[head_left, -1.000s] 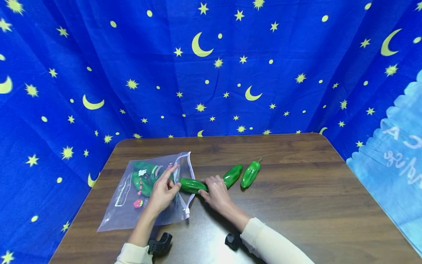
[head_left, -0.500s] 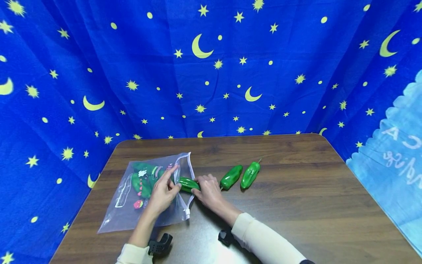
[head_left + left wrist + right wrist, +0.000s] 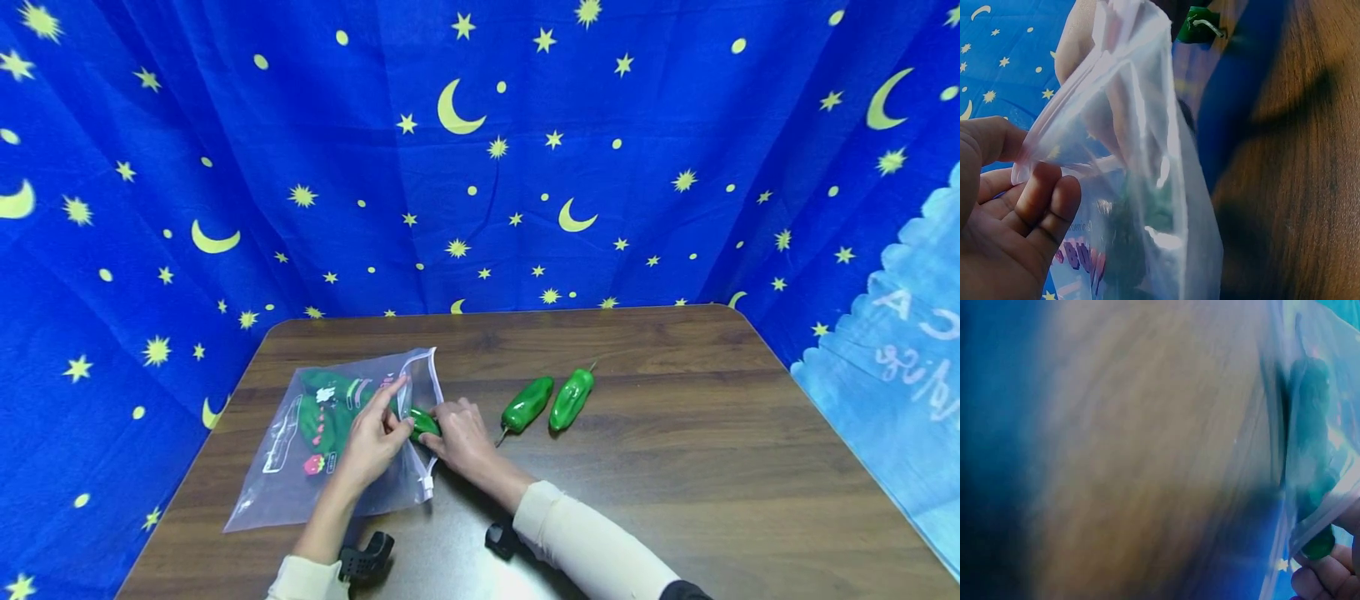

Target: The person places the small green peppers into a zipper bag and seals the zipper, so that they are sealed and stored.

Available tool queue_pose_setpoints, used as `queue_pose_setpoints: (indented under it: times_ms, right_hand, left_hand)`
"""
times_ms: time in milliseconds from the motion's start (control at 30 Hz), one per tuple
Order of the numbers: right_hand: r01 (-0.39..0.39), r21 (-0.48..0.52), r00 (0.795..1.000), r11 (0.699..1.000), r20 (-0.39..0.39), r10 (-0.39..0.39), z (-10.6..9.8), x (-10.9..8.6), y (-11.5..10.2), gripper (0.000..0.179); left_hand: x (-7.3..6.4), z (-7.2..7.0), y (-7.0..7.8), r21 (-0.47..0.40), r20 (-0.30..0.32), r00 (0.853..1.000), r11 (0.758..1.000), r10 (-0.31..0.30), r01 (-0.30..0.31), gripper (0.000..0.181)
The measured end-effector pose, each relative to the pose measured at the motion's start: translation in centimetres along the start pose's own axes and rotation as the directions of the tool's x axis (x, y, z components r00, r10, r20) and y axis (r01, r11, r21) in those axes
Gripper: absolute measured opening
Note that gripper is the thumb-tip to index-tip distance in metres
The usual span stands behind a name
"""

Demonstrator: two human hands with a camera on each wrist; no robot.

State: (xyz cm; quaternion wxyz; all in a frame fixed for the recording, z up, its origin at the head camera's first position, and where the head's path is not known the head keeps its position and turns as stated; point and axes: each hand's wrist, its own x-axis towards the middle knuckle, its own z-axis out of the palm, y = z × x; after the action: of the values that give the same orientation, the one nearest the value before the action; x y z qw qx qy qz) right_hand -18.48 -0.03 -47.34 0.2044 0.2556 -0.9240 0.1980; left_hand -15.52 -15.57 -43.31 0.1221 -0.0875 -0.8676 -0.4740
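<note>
A clear printed slider bag (image 3: 262, 500) lies on the table, its mouth facing right, with green peppers (image 3: 318, 421) showing through the plastic. My left hand (image 3: 371, 437) pinches the bag's upper edge at the mouth; the left wrist view shows that edge between thumb and fingers (image 3: 1044, 184). My right hand (image 3: 465, 437) grips a green pepper (image 3: 424, 423) by its near end, with the far part inside the opening. The hand covers much of this pepper. In the right wrist view a dark green pepper (image 3: 1311, 419) shows through the plastic.
Two more green peppers (image 3: 528, 403) (image 3: 572, 401) lie side by side on the brown wooden table (image 3: 675, 450), right of my right hand. The bag's white slider (image 3: 427, 483) sits at the near end of its mouth. A blue star-patterned cloth (image 3: 525, 167) hangs behind the table.
My right hand has moved left, carrying the pepper deeper into the bag's mouth. The stemmed pepper behind it is now uncovered. My left hand stays in place on the bag.
</note>
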Motion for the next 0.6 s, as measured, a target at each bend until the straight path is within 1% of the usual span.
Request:
queue_pose_setpoints:
  times_ms: [133,267,500,600]
  right_hand:
    - [0.007,-0.008,1.0,1.0,0.024,-0.007,0.11,0.09,-0.32,0.027]
    - [0.02,0.001,0.999,1.0,0.037,-0.02,0.12,0.05,-0.48,0.026]
    - [0.024,0.075,0.999,0.997,0.026,-0.026,-0.3,-0.23,0.06,0.032]
    - [0.029,0.097,1.0,0.995,0.008,-0.029,-0.69,-0.44,0.52,0.035]
  left_hand:
    - [-0.02,0.0,0.05,-0.004,0.002,1.0,1.0,-0.001,0.001,0.064]
    - [-0.02,-0.03,0.11,-0.006,0.011,1.0,1.0,-0.021,0.021,0.064]
    - [-0.05,-0.08,-0.07,-0.014,0.014,1.0,1.0,-0.018,0.019,0.064]
    - [-0.04,-0.14,-0.25,-0.02,0.015,1.0,1.0,-0.024,0.024,0.065]
